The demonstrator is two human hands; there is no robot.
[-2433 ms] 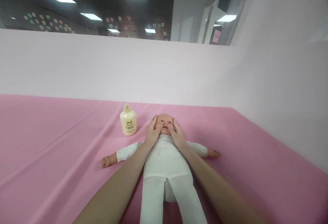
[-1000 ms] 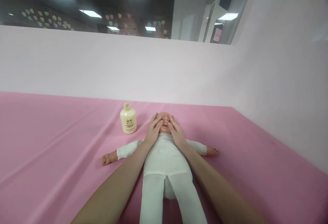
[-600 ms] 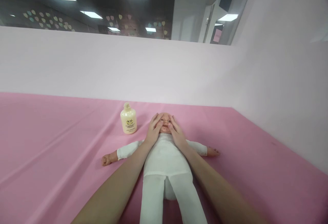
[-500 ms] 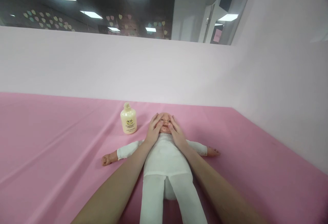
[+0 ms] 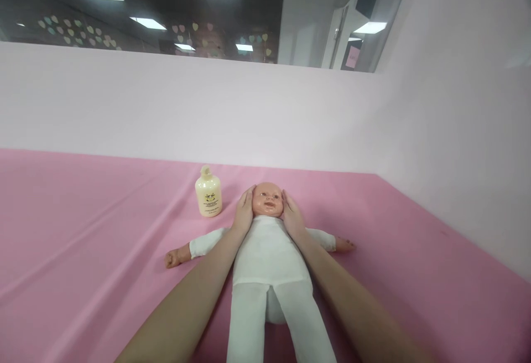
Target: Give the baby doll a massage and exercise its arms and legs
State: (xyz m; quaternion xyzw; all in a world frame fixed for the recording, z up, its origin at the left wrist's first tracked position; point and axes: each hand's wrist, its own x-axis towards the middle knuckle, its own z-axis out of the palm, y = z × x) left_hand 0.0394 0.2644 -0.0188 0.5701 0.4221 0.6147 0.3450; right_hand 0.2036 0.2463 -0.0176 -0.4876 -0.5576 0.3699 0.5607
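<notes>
A baby doll (image 5: 269, 252) with a white cloth body lies on its back, head away from me and arms spread to the sides. My left hand (image 5: 244, 211) rests along the left side of the doll's head (image 5: 267, 200), fingers stretched out. On the other side of the head, my right hand (image 5: 292, 213) lies flat in the same way, its fingers extended. Between the two hands the doll's face shows fully. Both of my forearms pass over the doll's arms and partly hide them.
A pale yellow pump bottle (image 5: 209, 194) stands left of the doll's head. Pink cloth (image 5: 103, 241) with some creases covers the surface. A white wall (image 5: 186, 108) rises behind it, with a dark window (image 5: 145, 3) above, and another wall (image 5: 464, 130) borders the right side.
Both hands have slid outward from the doll's cheeks to the sides of its head, uncovering the face. The doll's body and the bottle have stayed in place.
</notes>
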